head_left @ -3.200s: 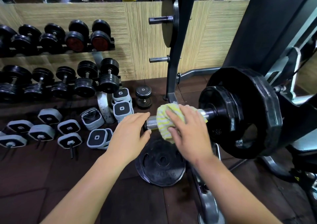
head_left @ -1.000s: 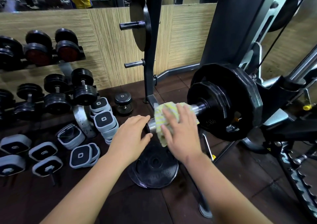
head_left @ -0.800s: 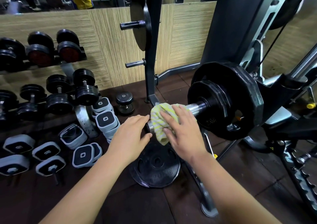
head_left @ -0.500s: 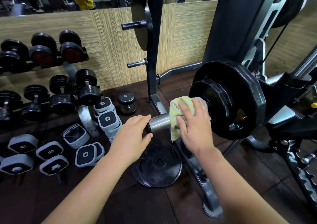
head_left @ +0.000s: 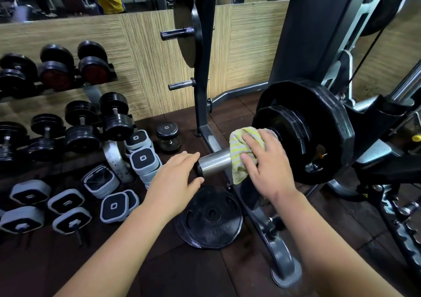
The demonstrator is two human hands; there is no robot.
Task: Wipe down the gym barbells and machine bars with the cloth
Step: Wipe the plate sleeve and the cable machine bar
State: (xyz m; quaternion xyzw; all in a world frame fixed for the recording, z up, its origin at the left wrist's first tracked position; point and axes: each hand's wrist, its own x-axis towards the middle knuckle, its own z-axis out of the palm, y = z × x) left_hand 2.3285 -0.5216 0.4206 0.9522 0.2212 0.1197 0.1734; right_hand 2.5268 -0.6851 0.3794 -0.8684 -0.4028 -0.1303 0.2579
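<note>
Far right stands the black machine (head_left: 319,35), & on its bar sits a big plate (head_left: 330,123) w/ a smaller plate (head_left: 287,132) on the left face. At the far left a rack (head_left: 91,92) carries black dumbbells, w/ grey square weights (head_left: 142,160) on the floor near it. A black post (head_left: 205,69) w/ pegs stands in the middle, far side. A loose plate (head_left: 210,217) lies flat on the floor, near side of the bar. The bar (head_left: 215,163), steel, sticks out to the left from the plates. Right hand (head_left: 266,160) lies over the cloth, fingers spread & nearly straight, pressing it on the bar; thumb is hidden. Left hand (head_left: 175,178) is loose & open at the bar's free end, fingers above it & thumb below, gripping nothing. The cloth (head_left: 239,146), yellow-striped, is wrapped on the bar just beside the smaller plate.
</note>
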